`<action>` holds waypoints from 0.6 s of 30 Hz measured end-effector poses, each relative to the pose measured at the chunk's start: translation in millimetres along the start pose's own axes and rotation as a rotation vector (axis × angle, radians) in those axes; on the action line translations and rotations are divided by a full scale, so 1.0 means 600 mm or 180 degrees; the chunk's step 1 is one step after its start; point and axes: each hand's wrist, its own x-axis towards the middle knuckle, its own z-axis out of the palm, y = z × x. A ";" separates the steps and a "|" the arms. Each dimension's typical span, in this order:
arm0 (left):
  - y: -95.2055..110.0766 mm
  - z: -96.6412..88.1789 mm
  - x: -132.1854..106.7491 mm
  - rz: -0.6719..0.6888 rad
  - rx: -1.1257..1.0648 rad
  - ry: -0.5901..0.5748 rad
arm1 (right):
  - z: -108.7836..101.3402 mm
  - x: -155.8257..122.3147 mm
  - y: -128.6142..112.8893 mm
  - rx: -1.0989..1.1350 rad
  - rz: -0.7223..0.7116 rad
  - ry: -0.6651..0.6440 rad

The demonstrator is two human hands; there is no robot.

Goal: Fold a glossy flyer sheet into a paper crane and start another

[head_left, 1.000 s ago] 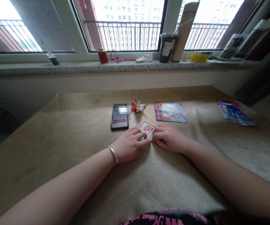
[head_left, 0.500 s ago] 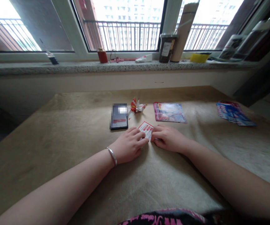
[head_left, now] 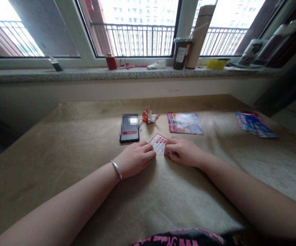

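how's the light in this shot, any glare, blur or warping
Head view: daylight blows out the buildings outside; head view: soft shadows lie on the tabletop beside the left forearm and right forearm; head view: pale sheen on the glossy sheets, blocky pixelation over the phone, small print on the paper unreadable; head view: edges look stretched, probably by a wide lens.

Paper (head_left: 158, 145) between hands (head_left: 134, 159); origami (head_left: 149, 118) behind, between phone (head_left: 129, 132) and leaflets (head_left: 185, 123).
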 end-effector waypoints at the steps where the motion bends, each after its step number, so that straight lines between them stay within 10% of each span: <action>1: -0.001 0.000 0.000 0.0001 -0.0015 0.0005 | -0.001 0.000 0.000 0.0002 -0.0001 0.0006; 18: -0.018 -0.008 -0.004 0.0140 -0.0122 0.0062 | -0.004 0.005 -0.001 0.0027 0.0073 -0.0093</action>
